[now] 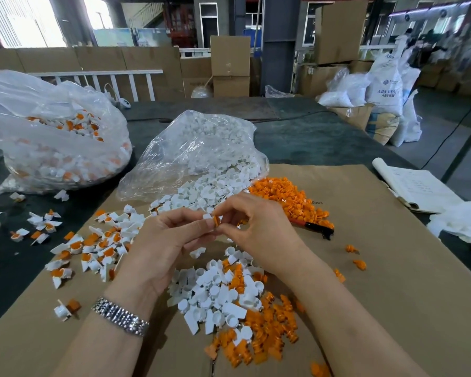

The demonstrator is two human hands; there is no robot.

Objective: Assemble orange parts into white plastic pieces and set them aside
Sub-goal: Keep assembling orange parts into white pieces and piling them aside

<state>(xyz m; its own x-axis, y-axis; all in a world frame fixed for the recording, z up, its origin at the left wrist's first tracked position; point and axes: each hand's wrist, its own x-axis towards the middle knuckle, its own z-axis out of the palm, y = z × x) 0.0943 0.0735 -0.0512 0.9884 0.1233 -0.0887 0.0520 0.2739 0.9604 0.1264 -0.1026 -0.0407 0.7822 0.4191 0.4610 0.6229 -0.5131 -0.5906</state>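
My left hand (172, 235) pinches a small white plastic piece (207, 216) above the cardboard. My right hand (259, 229) pinches an orange part (216, 221) pressed against that white piece. Below my hands lies a mixed heap of loose white pieces (220, 295) and orange parts (267, 336). To the left, several assembled white-and-orange pieces (93, 248) are scattered. A pile of orange parts (286, 197) sits behind my right hand, beside white pieces spilling from a clear bag (196, 151).
A brown cardboard sheet (392, 268) covers the dark table. A large clear bag of assembled pieces (52, 137) stands at the back left. A black-and-red tool (316, 227) lies by the orange pile. An open notebook (416, 186) and crumpled white paper (457, 221) lie at the right.
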